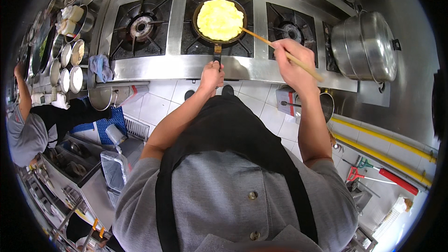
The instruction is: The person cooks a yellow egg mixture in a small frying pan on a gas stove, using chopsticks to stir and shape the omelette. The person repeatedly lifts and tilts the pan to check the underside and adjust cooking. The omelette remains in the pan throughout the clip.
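A round yellow omelette (220, 19) covers most of a dark frying pan (195, 24) on the middle gas burner. My left hand (211, 77) is closed round the pan's handle, which points toward me. Between the fingers of my right hand (294, 61) is a long wooden stick (258, 37), possibly chopsticks. Its far tip touches the omelette's right edge. The stick's near end sticks out below my right hand.
Burners stand left (141, 27) and right (291, 31) of the pan. A big steel pot (366, 46) sits at the right. A blue-grey cloth (101, 68) lies on the left edge, near several containers (76, 79). Another person (30, 130) works far left.
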The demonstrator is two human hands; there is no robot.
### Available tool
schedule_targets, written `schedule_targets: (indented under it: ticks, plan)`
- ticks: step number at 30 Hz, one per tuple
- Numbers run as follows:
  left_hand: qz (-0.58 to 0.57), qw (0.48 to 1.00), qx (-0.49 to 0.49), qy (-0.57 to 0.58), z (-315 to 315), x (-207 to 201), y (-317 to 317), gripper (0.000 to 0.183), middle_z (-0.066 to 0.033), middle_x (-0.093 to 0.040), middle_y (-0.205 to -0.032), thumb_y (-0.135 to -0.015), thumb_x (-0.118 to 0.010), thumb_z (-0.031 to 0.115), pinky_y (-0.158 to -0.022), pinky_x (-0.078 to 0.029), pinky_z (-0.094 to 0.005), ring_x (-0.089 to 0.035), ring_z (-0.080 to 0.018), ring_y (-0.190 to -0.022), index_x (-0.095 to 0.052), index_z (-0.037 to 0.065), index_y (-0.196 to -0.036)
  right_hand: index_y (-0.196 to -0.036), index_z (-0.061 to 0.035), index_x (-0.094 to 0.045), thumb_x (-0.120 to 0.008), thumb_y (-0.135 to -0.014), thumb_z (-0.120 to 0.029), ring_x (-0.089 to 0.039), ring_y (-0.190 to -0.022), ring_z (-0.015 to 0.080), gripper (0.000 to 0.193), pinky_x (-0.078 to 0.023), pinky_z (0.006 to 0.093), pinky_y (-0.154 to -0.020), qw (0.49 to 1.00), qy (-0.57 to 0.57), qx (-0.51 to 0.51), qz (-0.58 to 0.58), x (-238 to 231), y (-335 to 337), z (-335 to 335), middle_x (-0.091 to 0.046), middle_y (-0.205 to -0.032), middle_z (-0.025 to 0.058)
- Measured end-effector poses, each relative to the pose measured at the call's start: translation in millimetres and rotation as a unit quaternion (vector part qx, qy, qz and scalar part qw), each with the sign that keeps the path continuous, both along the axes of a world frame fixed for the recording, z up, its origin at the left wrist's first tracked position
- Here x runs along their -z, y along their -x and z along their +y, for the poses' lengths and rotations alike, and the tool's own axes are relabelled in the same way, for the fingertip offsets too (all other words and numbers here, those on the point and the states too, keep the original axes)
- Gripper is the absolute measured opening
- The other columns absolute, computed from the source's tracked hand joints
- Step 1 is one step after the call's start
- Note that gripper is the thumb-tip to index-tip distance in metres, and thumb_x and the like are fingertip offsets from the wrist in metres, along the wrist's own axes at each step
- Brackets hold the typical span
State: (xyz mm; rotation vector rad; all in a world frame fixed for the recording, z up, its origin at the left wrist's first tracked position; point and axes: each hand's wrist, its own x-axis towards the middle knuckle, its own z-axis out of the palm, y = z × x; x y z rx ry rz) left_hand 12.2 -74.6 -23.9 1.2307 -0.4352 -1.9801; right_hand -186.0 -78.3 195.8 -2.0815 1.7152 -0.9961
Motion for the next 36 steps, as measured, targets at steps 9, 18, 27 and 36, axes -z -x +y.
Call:
schedule_targets:
  ticks: [9,18,27,36]
  plan:
    - [-0.031,0.999,0.004,-0.005,-1,-10,0,0.022,0.0017,-0.038,-0.057,-0.097,-0.038,0.028,-0.035,-0.023,-0.0242,-0.027,-0.0066,-0.039,-0.044,0.009,-0.09,-0.085,-0.0011,-0.065,-0.059,-0.086,-0.01,-0.062,-0.062,0.0266,0.011,-0.049,0.0323,-0.058,0.998,-0.053,0.022,-0.037,14,-9,-8,-0.063,-0.073,0.0145]
    - [-0.006,1.0,0.015,-0.01,-2,-14,1,0.022,0.0027,-0.035,-0.058,-0.098,-0.037,0.028,-0.036,-0.021,-0.0242,-0.027,-0.0064,-0.041,-0.042,0.009,-0.089,-0.095,-0.0008,-0.066,-0.057,-0.09,-0.016,-0.064,-0.062,0.0117,0.019,-0.05,0.0256,-0.059,0.998,-0.029,0.012,-0.053,55,-13,-50,-0.065,-0.068,0.0083]
    - [-0.021,1.0,0.012,-0.005,-2,-11,1,0.021,0.0027,-0.036,-0.058,-0.098,-0.037,0.028,-0.035,-0.022,-0.0244,-0.028,-0.0067,-0.042,-0.043,0.01,-0.089,-0.084,-0.0016,-0.063,-0.057,-0.087,-0.011,-0.064,-0.065,0.0312,0.011,-0.049,0.0351,-0.059,0.992,0.007,0.007,-0.125,62,-30,-53,-0.062,-0.073,0.0167]
    - [-0.032,0.999,0.009,0.002,-3,-9,0,0.022,0.0012,-0.038,-0.06,-0.096,-0.038,0.028,-0.036,-0.022,-0.0249,-0.031,-0.0078,-0.043,-0.045,0.009,-0.086,-0.091,-0.0016,-0.066,-0.056,-0.09,-0.013,-0.065,-0.062,0.0156,0.015,-0.05,0.0269,-0.058,0.997,0.012,-0.032,-0.065,62,-44,-38,-0.065,-0.07,0.0094]
